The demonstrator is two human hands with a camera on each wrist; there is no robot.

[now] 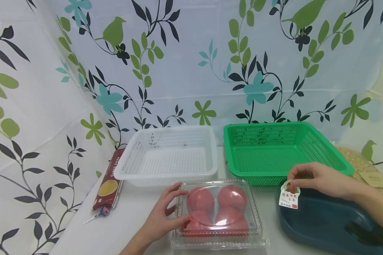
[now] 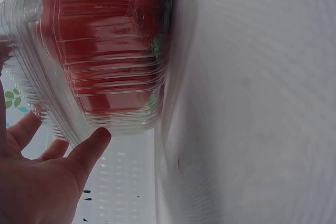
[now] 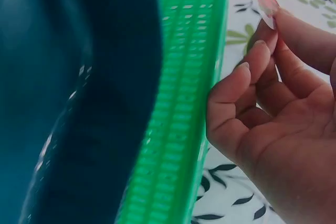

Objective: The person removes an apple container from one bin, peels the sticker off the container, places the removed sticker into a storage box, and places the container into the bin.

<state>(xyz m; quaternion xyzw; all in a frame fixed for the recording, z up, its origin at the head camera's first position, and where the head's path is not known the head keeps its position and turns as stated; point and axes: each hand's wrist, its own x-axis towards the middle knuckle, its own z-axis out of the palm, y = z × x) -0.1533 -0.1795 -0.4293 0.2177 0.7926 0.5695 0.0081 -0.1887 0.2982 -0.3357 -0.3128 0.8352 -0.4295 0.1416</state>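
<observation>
A clear plastic clamshell box (image 1: 220, 243) with several red round fruits (image 1: 231, 198) stands at the front middle, its lid on top. At its left side, my left hand (image 1: 159, 217) holds the rim between thumb and spread, bent fingers. In the left wrist view, the thumb (image 2: 92, 153) lies against the box's ridged edge. My right hand (image 1: 322, 180) pinches a small white paper tag (image 1: 288, 200) with a red fruit picture and red writing, between thumb and index finger. The tag hangs over the left end of a dark blue tray (image 1: 319, 219).
Behind the box stand a white perforated basket (image 1: 166, 177) and a green one (image 1: 290, 174). To the left lie a dark red packet (image 1: 110, 187) and a wrapped lollipop (image 1: 104, 211). At right are a tan woven item (image 1: 354, 159) and a dark object (image 1: 368, 233) in the tray.
</observation>
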